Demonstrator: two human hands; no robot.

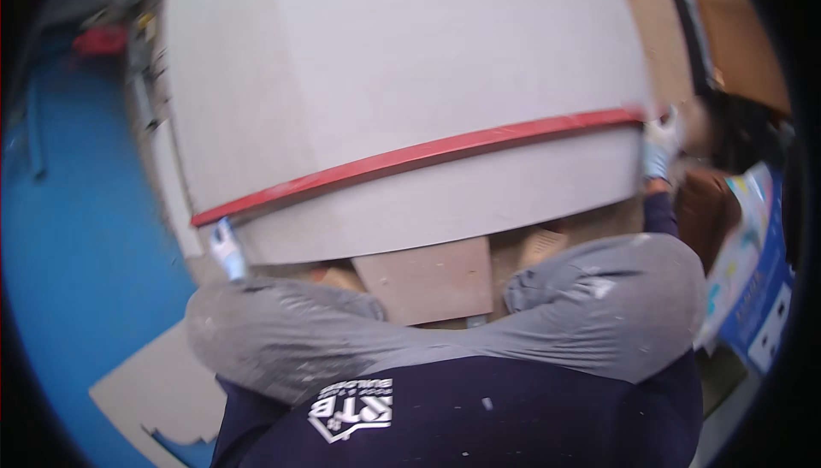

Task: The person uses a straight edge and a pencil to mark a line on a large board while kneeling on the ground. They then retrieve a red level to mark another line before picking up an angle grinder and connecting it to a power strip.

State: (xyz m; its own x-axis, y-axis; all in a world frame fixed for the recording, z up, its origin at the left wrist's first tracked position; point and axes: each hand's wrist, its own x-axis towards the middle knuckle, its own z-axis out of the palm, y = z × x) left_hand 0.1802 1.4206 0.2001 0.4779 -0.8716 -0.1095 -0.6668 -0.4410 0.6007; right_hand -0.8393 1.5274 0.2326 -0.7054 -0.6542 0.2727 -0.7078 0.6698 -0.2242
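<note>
Seen from the head camera, a large pale grey sheet of plasterboard [410, 57] lies flat in front of the crouching person, and across it runs a long, narrow red straightedge [419, 157], which serves here as the landmark. The straightedge's long axis goes from side to side relative to the person, its left end lower in the picture and nearer the body, its right end higher and farther out, bowed only by the lens. The left hand [227, 250], in a white and blue work glove, sits just below the left end of the straightedge, at the near edge of the board, closed around something small and bluish that I cannot identify. The right hand [660, 147], also gloved, rests at the right end of the straightedge, at the board's right edge; it looks closed against the bar, but blur hides the fingers, so whether it grips or only presses I cannot tell. Each hand thus holds one end, and the left end lies closer to the body than the right. Below the straightedge, beyond the board's near edge, brown offcuts [428, 280] lie between the grey-trousered knees [599, 305]. Left of the straightedge is a blue floor [77, 237]; right of it, a printed blue and white bag [757, 297].
</note>
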